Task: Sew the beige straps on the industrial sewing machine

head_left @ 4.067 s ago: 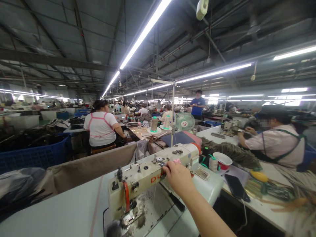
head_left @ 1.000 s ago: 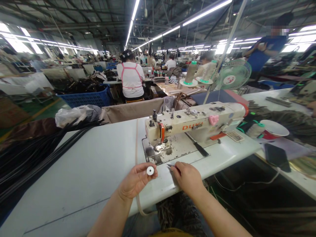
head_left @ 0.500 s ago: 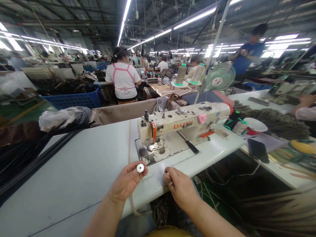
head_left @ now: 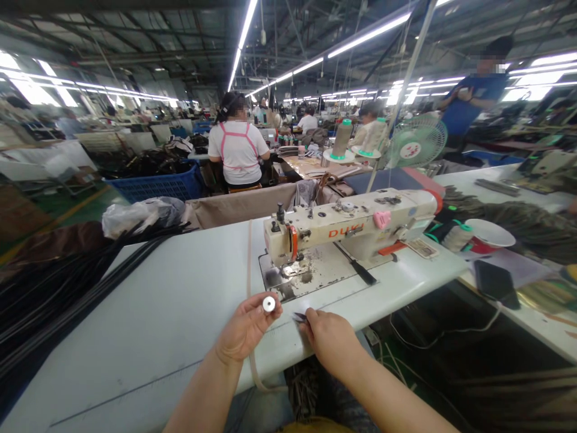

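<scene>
My left hand [head_left: 247, 325] is closed on a bobbin [head_left: 269, 304], held between thumb and fingers with its round, pale metal end and small centre hole towards me. It is in the air in front of the sewing machine's [head_left: 342, 225] needle area. To the right, my right hand [head_left: 331, 340] is closed around small thread snips [head_left: 300, 317]. Their dark, pointed blades stick out leftward towards the bobbin, apart from it; the handles are hidden in my fingers. Both hands are over the front of the white table [head_left: 153, 313].
A black-handled tool [head_left: 363, 272] lies on the machine bed. A pale strap [head_left: 250, 258] crosses the table and hangs over its front edge. Dark strips [head_left: 85, 300] are heaped at the left. On the right are a thread cone [head_left: 458, 237], a white bowl [head_left: 493, 231] and a phone [head_left: 496, 282].
The snips' dark blades now show beyond my right fingers, where they were not visible before. My left hand still holds the bobbin. The whole view has swung left.
</scene>
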Motion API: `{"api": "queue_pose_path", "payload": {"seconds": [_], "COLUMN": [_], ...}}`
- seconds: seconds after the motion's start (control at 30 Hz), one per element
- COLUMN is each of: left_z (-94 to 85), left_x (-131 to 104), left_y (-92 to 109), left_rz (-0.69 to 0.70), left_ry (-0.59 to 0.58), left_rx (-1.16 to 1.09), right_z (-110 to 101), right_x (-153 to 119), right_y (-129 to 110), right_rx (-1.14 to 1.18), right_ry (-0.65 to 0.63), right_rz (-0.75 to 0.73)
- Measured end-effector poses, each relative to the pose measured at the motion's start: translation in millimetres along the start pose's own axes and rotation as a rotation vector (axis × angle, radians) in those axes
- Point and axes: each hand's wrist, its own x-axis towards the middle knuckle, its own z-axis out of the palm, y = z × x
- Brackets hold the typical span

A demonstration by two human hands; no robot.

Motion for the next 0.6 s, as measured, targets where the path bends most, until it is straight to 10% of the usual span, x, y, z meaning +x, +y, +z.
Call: {"api": "queue_pose_path", "payload": {"seconds": [0.6], "left_z": [-0.5], "left_x": [3], "left_y": [-13], "left_rz": [-0.004], "left_ry": [-0.060], "left_rx": [-0.046], "right_z": [53], "right_x": [17], "right_y": [45], "right_rx": [0.049], "right_ry": [0.429], "right_rz": [-0.188]}}
